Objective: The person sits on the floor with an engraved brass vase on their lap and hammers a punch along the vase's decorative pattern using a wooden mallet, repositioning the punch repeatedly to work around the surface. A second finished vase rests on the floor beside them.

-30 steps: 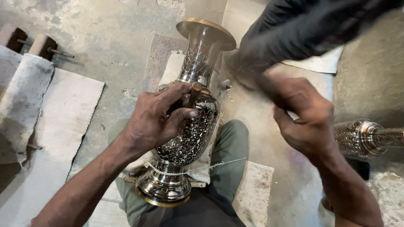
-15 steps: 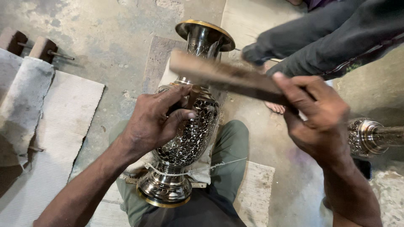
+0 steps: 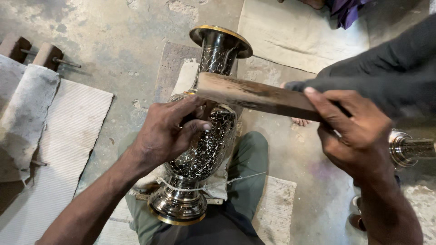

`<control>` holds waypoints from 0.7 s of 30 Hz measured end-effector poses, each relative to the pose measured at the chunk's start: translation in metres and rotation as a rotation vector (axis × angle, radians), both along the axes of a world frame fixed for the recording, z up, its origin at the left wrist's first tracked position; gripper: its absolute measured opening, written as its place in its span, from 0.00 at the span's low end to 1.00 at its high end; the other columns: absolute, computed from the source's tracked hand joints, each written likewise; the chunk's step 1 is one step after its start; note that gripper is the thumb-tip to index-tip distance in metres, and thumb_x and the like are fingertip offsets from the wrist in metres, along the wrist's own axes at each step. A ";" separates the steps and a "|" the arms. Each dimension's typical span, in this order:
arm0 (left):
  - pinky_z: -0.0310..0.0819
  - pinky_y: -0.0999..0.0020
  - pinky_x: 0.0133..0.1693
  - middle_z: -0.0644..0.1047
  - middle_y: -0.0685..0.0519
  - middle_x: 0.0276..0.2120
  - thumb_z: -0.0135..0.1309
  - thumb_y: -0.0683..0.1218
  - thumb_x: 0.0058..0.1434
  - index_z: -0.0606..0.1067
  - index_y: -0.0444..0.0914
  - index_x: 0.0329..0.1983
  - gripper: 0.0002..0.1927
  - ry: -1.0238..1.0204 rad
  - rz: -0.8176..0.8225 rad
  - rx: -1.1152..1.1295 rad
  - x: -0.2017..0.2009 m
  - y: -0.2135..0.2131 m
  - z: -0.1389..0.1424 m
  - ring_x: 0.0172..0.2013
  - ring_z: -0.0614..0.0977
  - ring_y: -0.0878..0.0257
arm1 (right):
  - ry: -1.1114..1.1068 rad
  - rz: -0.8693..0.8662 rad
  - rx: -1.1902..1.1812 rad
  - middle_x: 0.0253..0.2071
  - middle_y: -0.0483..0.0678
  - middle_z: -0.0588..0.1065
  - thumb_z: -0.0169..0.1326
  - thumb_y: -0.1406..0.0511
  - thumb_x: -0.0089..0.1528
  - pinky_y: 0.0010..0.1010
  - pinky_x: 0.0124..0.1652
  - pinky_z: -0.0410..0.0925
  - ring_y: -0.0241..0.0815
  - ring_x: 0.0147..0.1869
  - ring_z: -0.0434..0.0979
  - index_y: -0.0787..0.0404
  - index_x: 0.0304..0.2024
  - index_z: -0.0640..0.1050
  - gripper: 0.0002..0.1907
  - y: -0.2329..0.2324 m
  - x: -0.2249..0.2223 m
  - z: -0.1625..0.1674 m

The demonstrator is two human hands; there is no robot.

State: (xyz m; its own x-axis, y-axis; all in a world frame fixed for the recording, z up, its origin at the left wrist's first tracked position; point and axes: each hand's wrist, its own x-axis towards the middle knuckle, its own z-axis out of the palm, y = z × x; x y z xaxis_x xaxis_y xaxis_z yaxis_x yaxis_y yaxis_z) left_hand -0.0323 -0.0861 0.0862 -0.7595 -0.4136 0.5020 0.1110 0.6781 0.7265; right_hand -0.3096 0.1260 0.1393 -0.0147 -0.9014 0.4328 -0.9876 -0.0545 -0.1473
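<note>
Far left of the vase: grey padded roll [image 3: 27,113] on a ribbed mat [image 3: 68,136], two wooden blocks [image 3: 32,50] with metal pins just above it.

Left of the vase: left hand [image 3: 168,134], fingers curled shut around the shoulder of the vase, thumb pressed against the patterned belly.

Centre, the landmark: tall metal vase [image 3: 204,149], silver with dark openwork pattern and brass-coloured rims, lying tilted across a lap in green trousers [image 3: 247,163], mouth pointing up and away, foot nearest the camera. Thin string [image 3: 213,185] tied round the narrow stem above the foot, cloth padding beneath.

Across the neck of the vase: flat wooden bat [image 3: 254,95], worn and dark-stained, its left end touching the vase just above the left hand.

Right of the vase: right hand [image 3: 354,131], closed tight on the bat's right end.

Above the right hand: another person's dark sleeve [image 3: 386,77].

Far right of the vase: second metal piece [image 3: 408,147], partly hidden behind the right wrist.
</note>
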 end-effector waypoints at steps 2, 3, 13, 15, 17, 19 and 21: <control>0.84 0.64 0.35 0.82 0.45 0.39 0.61 0.40 0.61 0.73 0.35 0.59 0.22 -0.021 -0.001 0.014 0.000 -0.001 0.000 0.35 0.86 0.58 | -0.162 0.021 -0.043 0.49 0.53 0.78 0.57 0.77 0.60 0.30 0.46 0.77 0.41 0.45 0.81 0.55 0.68 0.73 0.33 0.001 0.000 0.002; 0.84 0.65 0.34 0.83 0.48 0.35 0.61 0.41 0.61 0.74 0.35 0.59 0.23 -0.087 0.008 0.074 0.000 0.000 0.000 0.31 0.86 0.61 | -0.222 0.022 -0.047 0.49 0.53 0.78 0.57 0.77 0.61 0.29 0.46 0.77 0.40 0.46 0.81 0.55 0.69 0.73 0.33 0.002 0.001 0.003; 0.84 0.69 0.30 0.81 0.52 0.30 0.59 0.44 0.65 0.73 0.35 0.58 0.19 -0.116 -0.025 0.070 -0.002 0.001 0.000 0.27 0.84 0.65 | -0.001 -0.023 -0.036 0.46 0.57 0.79 0.59 0.77 0.55 0.38 0.44 0.76 0.49 0.45 0.81 0.63 0.60 0.77 0.28 0.003 0.017 0.018; 0.83 0.69 0.28 0.82 0.54 0.29 0.58 0.43 0.66 0.74 0.36 0.53 0.14 -0.185 0.010 0.153 0.001 -0.001 0.002 0.25 0.84 0.65 | 0.047 -0.028 -0.046 0.46 0.58 0.79 0.60 0.76 0.57 0.39 0.45 0.76 0.51 0.45 0.81 0.64 0.59 0.78 0.27 0.009 0.016 0.015; 0.84 0.69 0.31 0.82 0.53 0.31 0.58 0.43 0.67 0.72 0.35 0.53 0.14 -0.118 0.010 0.179 0.007 -0.004 0.005 0.29 0.85 0.64 | -0.048 -0.013 -0.141 0.47 0.61 0.79 0.62 0.75 0.60 0.37 0.44 0.76 0.52 0.46 0.82 0.67 0.58 0.76 0.23 0.015 0.014 0.008; 0.85 0.67 0.40 0.81 0.52 0.37 0.57 0.42 0.68 0.66 0.33 0.58 0.19 0.082 -0.030 0.151 0.013 -0.007 0.006 0.38 0.87 0.63 | -0.045 -0.079 -0.172 0.46 0.61 0.79 0.62 0.73 0.63 0.37 0.45 0.77 0.51 0.47 0.83 0.68 0.61 0.76 0.23 0.023 0.014 -0.002; 0.86 0.68 0.37 0.82 0.53 0.35 0.56 0.41 0.67 0.70 0.35 0.55 0.15 -0.052 -0.114 0.231 0.015 -0.007 0.005 0.34 0.88 0.64 | 0.014 -0.102 -0.244 0.46 0.61 0.79 0.62 0.72 0.67 0.37 0.47 0.78 0.51 0.49 0.84 0.69 0.62 0.77 0.21 0.025 0.013 -0.013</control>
